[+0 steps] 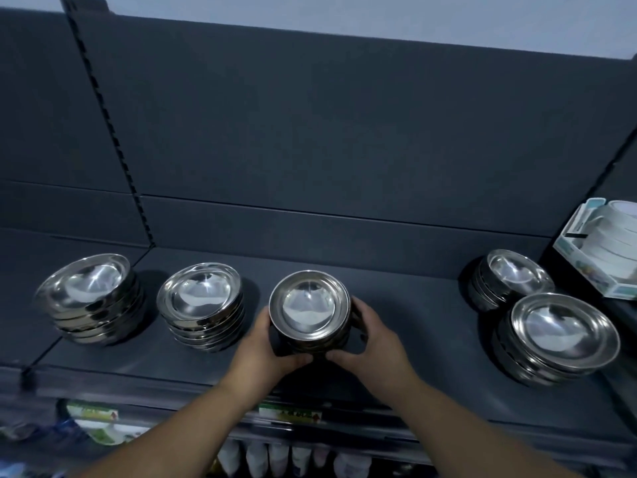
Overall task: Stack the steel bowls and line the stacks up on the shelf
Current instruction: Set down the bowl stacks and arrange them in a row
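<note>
Left hand (267, 343) and right hand (370, 339) curl fingers round middle stack of steel bowls (310, 312) on dark shelf (396, 305); two stacks stand left, two right.

Five stacks of shiny steel bowls stand on the dark grey shelf (413, 305), all rim-up with mirror-bright insides. The far-left stack (91, 298) and the second stack (201, 307) sit side by side with a gap between them. Each is several bowls high and leans slightly, its rims not quite flush. The middle stack (310, 310) continues that row to the right — the left hand (265, 346) and right hand (372, 343) grip its sides, thumbs almost meeting at its near side. Well off to the right, two more stand close together: the rear stack (510, 279), near the back panel, and the front stack (558, 336) — close to the shelf's front edge.
</note>
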